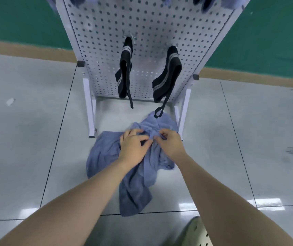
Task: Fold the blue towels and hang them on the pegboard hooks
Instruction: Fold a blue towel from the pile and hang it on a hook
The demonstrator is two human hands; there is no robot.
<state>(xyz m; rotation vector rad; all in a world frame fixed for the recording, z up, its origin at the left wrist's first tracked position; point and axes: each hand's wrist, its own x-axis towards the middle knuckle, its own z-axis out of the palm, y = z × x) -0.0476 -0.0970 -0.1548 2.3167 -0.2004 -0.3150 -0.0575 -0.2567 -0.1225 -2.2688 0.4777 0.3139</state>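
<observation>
Blue terry cloth is lying crumpled on the pale tiled floor (26, 139) just in front of the white pegboard stand (147, 32): this blue towel (138, 189) is bunched in loose folds, its far edge reaching between the stand's two legs and its near end trailing away from the stand toward the person. Both hands are working at the raised middle of the towel, in front of the stand's base. The left hand (133, 148) is curling its fingers into a ridge of the cloth, thumb pressing against it. The right hand (168, 144) is pinching the same ridge between thumb and fingertips, nearly touching the left. On the pegboard's lower rows, two black striped bands (167, 75) are hanging from hooks, side by side, their loops dangling below the board's bottom edge; one loop is hanging just above the towel's far edge. Behind the stand, a green wall (17, 20) is meeting the floor.
</observation>
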